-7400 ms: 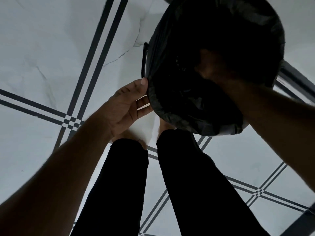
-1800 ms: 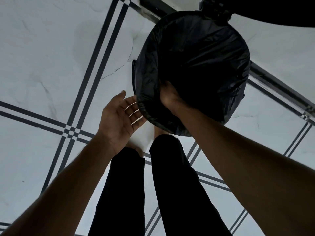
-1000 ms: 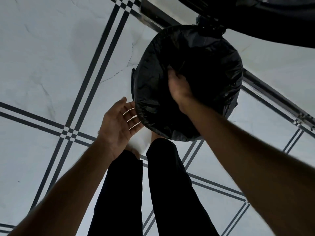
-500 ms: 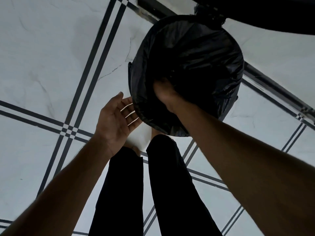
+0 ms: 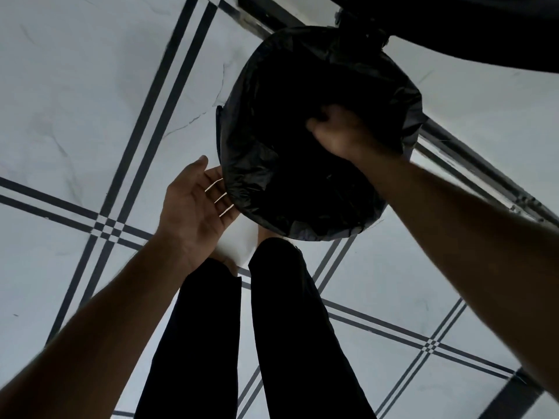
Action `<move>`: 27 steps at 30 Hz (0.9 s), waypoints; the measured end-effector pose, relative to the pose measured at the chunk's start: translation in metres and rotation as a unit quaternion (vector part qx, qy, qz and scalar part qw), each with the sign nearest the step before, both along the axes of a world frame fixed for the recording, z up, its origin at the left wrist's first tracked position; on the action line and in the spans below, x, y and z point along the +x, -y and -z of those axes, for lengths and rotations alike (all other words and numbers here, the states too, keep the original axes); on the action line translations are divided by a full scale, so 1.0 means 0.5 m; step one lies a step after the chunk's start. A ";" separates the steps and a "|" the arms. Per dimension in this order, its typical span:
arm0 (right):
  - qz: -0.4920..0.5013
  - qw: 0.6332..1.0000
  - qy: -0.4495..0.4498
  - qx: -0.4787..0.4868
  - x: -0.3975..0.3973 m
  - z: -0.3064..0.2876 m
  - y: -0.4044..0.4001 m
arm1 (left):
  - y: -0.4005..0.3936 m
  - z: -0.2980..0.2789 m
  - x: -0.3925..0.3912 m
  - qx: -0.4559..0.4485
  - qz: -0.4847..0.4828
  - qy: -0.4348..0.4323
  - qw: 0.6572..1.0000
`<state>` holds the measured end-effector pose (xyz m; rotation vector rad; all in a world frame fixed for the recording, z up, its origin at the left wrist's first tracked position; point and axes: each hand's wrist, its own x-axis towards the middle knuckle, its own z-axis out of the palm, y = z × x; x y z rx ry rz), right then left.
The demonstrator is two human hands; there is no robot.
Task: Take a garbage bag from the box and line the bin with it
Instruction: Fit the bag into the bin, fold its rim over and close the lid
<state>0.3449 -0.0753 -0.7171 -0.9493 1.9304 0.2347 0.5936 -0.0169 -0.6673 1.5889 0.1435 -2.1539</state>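
Observation:
A round bin (image 5: 411, 146) stands on the floor ahead of my feet, covered by a black garbage bag (image 5: 287, 116) that is draped over its rim and sags into the opening. My right hand (image 5: 338, 131) is inside the opening toward the right side, fingers curled into the black plastic. My left hand (image 5: 196, 207) is flat and open, palm up, against the outside of the bag at the bin's near-left rim. The box is out of sight.
White marble-look floor tiles with dark double stripes (image 5: 145, 122) surround the bin. My two legs in black trousers (image 5: 272, 328) stand just below it. A large dark object (image 5: 484, 31) overhangs the top right, and a dark strip (image 5: 472, 164) runs along the floor at right.
My right hand has shifted from the near-left part of the bag's opening across to the right side. My left hand has stayed open by the rim.

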 end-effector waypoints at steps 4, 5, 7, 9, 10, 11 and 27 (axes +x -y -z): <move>-0.237 0.964 -0.119 -0.003 0.067 -0.024 -0.091 | -0.005 -0.011 -0.015 0.011 0.005 0.043 0.999; -0.278 0.953 -0.120 0.021 0.076 -0.027 -0.116 | -0.006 -0.012 -0.018 0.013 0.012 0.055 0.998; -0.342 0.933 -0.098 0.059 0.075 -0.029 -0.157 | -0.007 -0.016 -0.021 0.019 0.023 0.068 0.997; -0.356 0.930 -0.077 0.060 0.063 -0.027 -0.184 | -0.007 -0.022 -0.024 0.032 0.024 0.066 0.997; -0.334 0.940 -0.065 0.033 0.059 -0.034 -0.192 | -0.009 -0.025 -0.025 0.037 0.023 0.064 0.997; -0.298 0.953 -0.051 -0.016 0.057 -0.044 -0.197 | -0.010 -0.029 -0.025 0.038 0.023 0.063 0.997; 0.735 0.644 0.165 -0.128 0.075 -0.196 -0.312 | -0.031 -0.065 -0.055 0.053 0.017 0.072 0.996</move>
